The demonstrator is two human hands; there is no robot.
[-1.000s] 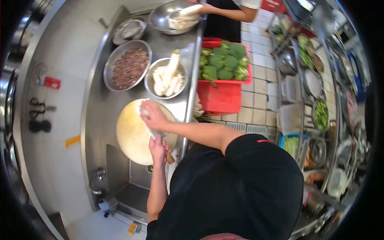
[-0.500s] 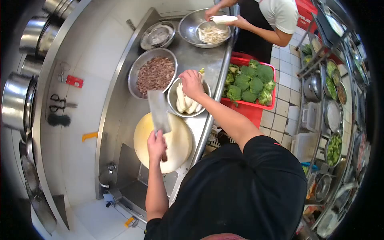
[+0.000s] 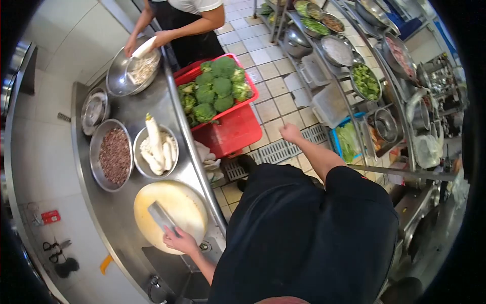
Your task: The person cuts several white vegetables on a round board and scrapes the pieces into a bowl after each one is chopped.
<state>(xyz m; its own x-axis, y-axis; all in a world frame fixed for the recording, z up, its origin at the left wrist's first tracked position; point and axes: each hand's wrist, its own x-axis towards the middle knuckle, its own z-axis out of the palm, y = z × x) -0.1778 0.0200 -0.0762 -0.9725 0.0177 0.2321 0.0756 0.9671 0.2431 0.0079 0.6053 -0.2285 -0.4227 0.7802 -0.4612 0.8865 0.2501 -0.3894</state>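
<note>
My left hand point(image 3: 181, 240) grips a cleaver point(image 3: 164, 219), its broad blade lying low over a round, pale cutting board point(image 3: 147, 197). My right hand point(image 3: 291, 133) is out to the right above the tiled floor, fingers curled into a fist with nothing visible in it. Beyond the board, peeled daikon radishes point(image 3: 154, 139) fill a steel bowl point(image 3: 143, 169); one long radish with a green tip leans up over the rim. Left of it sits a bowl point(image 3: 95, 175) of reddish-brown chopped pieces point(image 3: 114, 156).
A co-worker's hands point(image 3: 161, 38) hold a white radish over a large bowl point(image 3: 115, 83) of peelings. Broccoli point(image 3: 215, 86) heaps a red crate point(image 3: 253, 91) beside the steel counter point(image 3: 177, 137). Racks with bowls of cut vegetables point(image 3: 365, 82) stand right. Scissors point(image 3: 56, 249) hang on the left wall.
My right hand has left the radish bowl and swung right over the floor. A long radish now tops the bowl. The cleaver has come down to the board. My view has turned right.
</note>
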